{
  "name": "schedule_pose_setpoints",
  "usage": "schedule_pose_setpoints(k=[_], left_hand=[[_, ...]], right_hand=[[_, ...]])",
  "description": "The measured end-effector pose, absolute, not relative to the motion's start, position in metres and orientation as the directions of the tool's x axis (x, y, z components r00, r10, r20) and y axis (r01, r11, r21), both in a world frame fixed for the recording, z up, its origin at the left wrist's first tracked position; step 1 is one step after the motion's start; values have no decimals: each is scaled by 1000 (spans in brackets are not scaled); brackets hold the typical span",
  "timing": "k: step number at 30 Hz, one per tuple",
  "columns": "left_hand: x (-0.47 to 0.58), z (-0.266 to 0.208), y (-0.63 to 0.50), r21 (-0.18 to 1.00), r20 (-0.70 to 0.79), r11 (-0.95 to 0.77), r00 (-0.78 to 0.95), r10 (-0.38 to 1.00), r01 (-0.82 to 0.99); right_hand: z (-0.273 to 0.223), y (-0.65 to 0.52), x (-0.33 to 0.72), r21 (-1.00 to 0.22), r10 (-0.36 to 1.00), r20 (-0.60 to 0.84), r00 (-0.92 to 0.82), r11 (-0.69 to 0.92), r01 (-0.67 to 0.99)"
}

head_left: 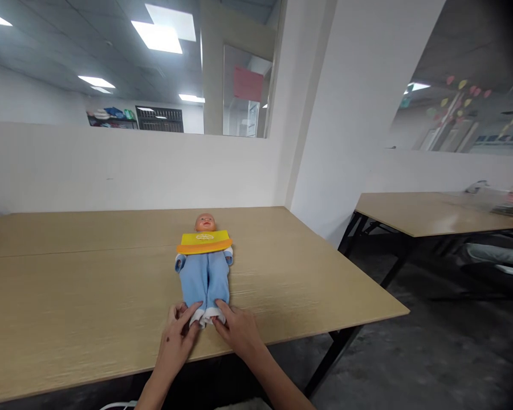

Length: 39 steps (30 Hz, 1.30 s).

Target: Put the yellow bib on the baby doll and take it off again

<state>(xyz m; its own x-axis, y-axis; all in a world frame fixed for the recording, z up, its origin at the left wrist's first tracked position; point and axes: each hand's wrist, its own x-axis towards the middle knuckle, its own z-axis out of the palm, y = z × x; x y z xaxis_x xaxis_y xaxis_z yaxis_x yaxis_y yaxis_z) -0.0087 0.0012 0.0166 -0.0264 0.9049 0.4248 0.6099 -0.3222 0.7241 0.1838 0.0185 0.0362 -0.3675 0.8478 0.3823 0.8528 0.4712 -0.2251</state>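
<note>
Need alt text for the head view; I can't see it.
The left hand and right hand each hold a white leg cuff of a blue-clothed doll. It lies face up on a table, head toward the wall, a yellow-and-orange bib over its chest.

the bib covers the chest of the doll; its print is too small to read. the cuffs obscure the feet. the lower edge cuts off both forearms. articles on the right-hand table are blurred.
</note>
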Motion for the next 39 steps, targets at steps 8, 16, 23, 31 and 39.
schedule_pose_setpoints(k=[8,16,23,31,39], left_hand=[[-1,20,6,683,437,-324,-10,900,654],[-1,18,6,662,454,-335,-3,891,671],[2,18,7,639,461,-344,16,887,688],[0,6,10,613,472,-369,51,880,699],[-1,6,10,607,470,-379,69,880,698]], right_hand=[[43,17,182,-203,833,389,-394,495,845],[38,17,183,-218,827,402,-393,504,836],[34,16,185,-194,807,437,-398,516,834],[29,15,186,-122,768,498,-402,522,844],[28,15,187,-125,732,545,-410,554,823]])
